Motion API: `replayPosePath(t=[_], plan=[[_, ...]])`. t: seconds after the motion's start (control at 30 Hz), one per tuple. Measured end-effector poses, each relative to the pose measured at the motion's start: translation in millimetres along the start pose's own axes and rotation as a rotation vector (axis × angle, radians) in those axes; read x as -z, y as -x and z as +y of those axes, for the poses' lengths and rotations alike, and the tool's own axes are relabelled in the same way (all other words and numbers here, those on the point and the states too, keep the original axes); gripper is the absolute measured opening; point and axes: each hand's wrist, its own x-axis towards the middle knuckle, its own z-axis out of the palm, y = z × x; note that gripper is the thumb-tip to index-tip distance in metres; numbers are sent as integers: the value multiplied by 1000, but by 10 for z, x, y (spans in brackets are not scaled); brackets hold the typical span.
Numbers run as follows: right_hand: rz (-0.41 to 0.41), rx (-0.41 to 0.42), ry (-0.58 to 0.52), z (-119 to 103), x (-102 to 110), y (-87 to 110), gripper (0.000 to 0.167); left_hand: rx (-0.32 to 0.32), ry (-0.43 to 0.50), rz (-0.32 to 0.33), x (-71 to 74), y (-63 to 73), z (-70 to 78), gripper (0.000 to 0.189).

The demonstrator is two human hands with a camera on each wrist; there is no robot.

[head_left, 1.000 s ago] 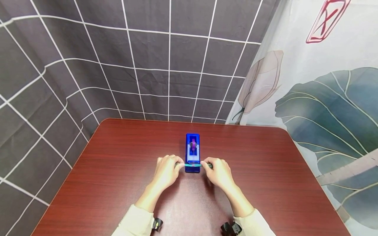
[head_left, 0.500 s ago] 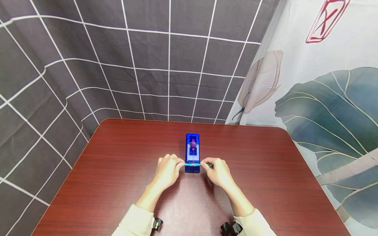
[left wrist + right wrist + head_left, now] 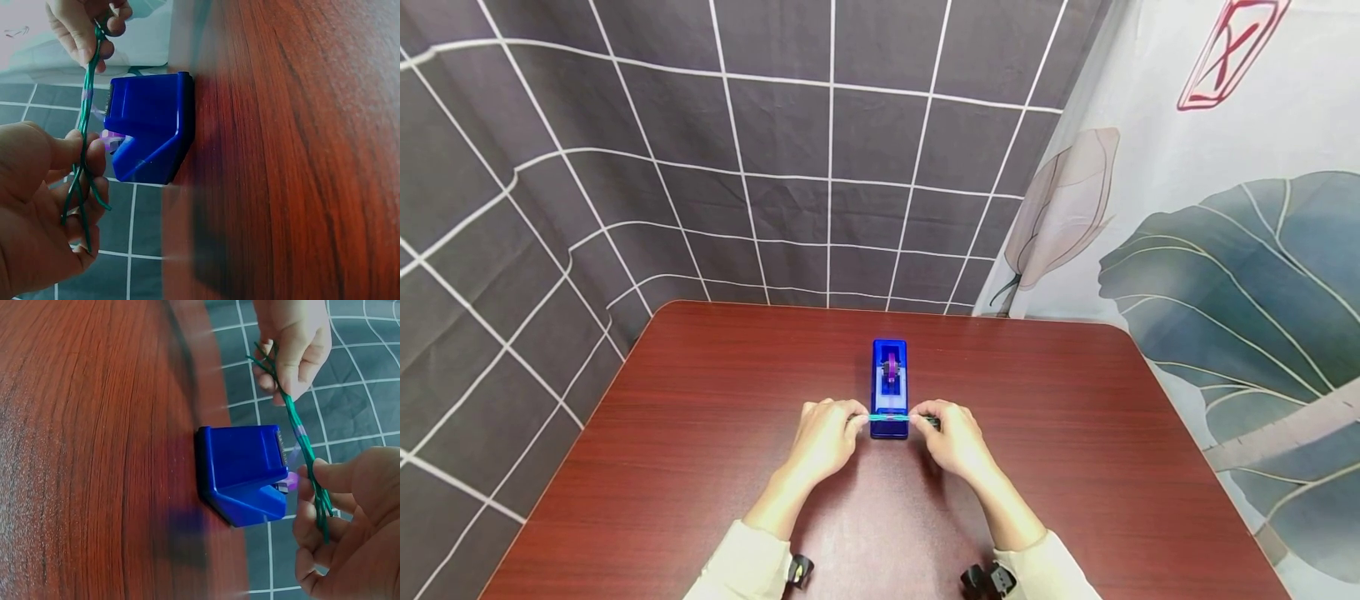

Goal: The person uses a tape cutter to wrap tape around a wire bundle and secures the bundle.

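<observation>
A blue tape dispenser (image 3: 890,402) stands on the table, with a roll of purple tape (image 3: 891,367) in it. Across its near end, close over the cutting edge, runs a bundle of thin green wires (image 3: 890,417). My left hand (image 3: 825,435) pinches one end between thumb and fingers; my right hand (image 3: 957,435) pinches the other. In the left wrist view, purple tape (image 3: 87,95) lies around the middle of the wires, and a translucent strip stretches from there towards the dispenser. Loose wire ends splay out past both hands, as the right wrist view shows.
The reddish-brown wooden table (image 3: 722,367) reaches back to a dark grey curtain (image 3: 782,125) with white grid lines. A pale curtain (image 3: 1150,75) with leaf prints hangs at the right. Small black devices (image 3: 801,570) sit at both sleeve cuffs.
The knuckles of my left hand have dipped a little, and the wire bundle has shifted very slightly away from me. Both hands keep their pinch, and the dispenser stays in place.
</observation>
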Motion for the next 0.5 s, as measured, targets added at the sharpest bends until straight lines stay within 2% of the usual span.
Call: replayPosePath(t=[0.5], plan=[[-40,-19,-7,38,-35,-16,7,-3,19,29,-4,5,-9,6]])
